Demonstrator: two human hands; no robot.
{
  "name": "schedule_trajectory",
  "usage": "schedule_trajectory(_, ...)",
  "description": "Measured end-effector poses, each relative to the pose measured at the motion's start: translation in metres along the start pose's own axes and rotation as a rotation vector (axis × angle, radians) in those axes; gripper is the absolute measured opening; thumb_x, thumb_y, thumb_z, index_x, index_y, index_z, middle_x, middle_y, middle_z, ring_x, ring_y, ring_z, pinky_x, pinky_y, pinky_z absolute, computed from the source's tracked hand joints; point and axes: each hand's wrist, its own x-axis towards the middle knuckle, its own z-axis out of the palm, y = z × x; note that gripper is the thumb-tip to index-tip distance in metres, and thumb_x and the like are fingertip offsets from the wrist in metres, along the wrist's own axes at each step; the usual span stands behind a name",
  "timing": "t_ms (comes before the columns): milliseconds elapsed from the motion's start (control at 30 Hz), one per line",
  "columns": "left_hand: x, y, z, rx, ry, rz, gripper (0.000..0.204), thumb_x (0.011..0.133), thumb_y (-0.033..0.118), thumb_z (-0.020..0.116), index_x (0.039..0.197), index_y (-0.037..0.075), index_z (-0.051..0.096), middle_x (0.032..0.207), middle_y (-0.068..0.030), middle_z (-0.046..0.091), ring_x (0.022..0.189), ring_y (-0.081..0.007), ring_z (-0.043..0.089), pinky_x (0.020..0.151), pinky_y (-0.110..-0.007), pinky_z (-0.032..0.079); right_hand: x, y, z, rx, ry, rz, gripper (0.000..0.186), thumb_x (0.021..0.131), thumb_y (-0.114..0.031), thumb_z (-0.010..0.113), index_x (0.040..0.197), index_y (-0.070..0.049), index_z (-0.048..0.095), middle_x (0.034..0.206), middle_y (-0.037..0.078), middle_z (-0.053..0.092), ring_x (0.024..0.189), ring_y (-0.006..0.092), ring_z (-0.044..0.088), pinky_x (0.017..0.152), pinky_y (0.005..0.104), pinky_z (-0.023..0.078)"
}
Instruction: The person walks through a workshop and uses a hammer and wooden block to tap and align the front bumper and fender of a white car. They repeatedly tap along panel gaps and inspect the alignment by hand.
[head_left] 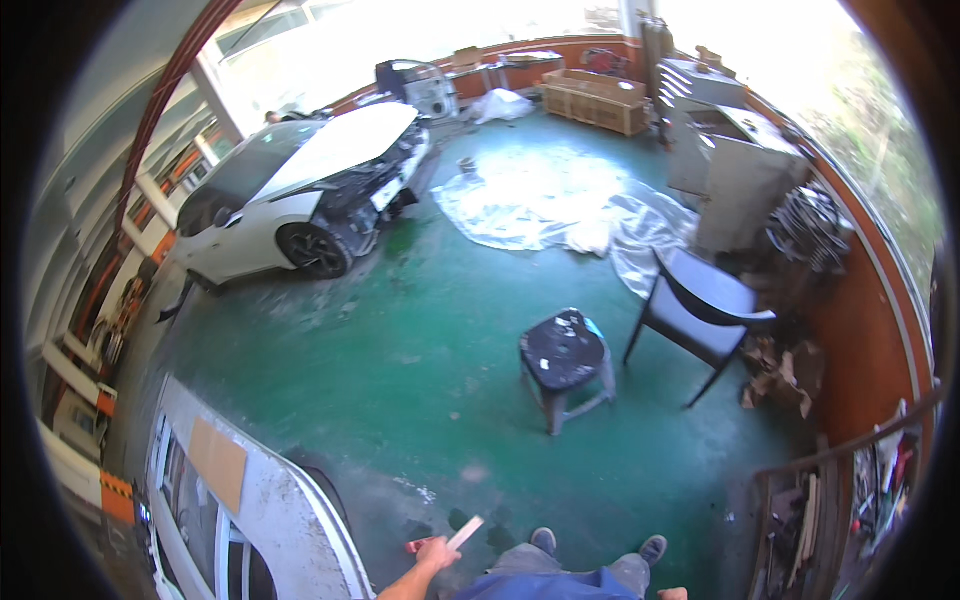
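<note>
At the lower edge my left hand [435, 554] is closed around a pale flat strip [466, 532] that sticks out to the right. A small red piece [415, 546] shows on the other side of the fist; whether it belongs to the strip I cannot tell. Only a bit of my right hand [673, 594] shows at the bottom edge, near my right leg, and its fingers are mostly cut off. Left of my left hand lies a light-coloured car body panel [275, 480] with a brown cardboard piece [217, 462] on it.
A black-topped stool [565, 355] and a dark chair [705, 305] stand ahead on the green floor [400, 370]. Plastic sheeting [550, 205] spreads beyond them. A white car [290, 200] with its front stripped stands far left. Grey cabinets [745, 165] and a rack [800, 530] line the right.
</note>
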Motion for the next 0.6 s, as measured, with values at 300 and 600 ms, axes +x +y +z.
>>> schedule_trajectory(300, 0.133, -0.080, -0.048, -0.531, -0.208, -0.290, 0.058, 0.079, 0.048, 0.084, 0.114, 0.003, 0.073, 0.087, -0.0080, 0.077, 0.071, -0.0184, 0.073, 0.067, -0.037, 0.058, 0.098, -0.287, 0.071, -0.721, -0.068, -1.042, 0.016, 0.091, -0.020, 0.072, 0.098, -0.006, 0.072, 0.081, 0.011, 0.070, 0.072, 0.0307, 0.070, 0.062, 0.0425, 0.057)
schedule_trajectory(600, 0.236, -0.075, -0.229, -1.086, 0.064, -0.416, 0.034, 0.093, 0.034, 0.072, 0.100, 0.001, 0.070, 0.083, -0.0108, 0.071, 0.071, -0.0191, 0.068, 0.063, -0.035, 0.053, 0.256, -0.782, 0.131, -0.153, -0.600, -0.263, 0.028, 0.089, -0.027, 0.071, 0.090, 0.000, 0.072, 0.078, 0.017, 0.073, 0.075, 0.0325, 0.073, 0.068, 0.0468, 0.057)
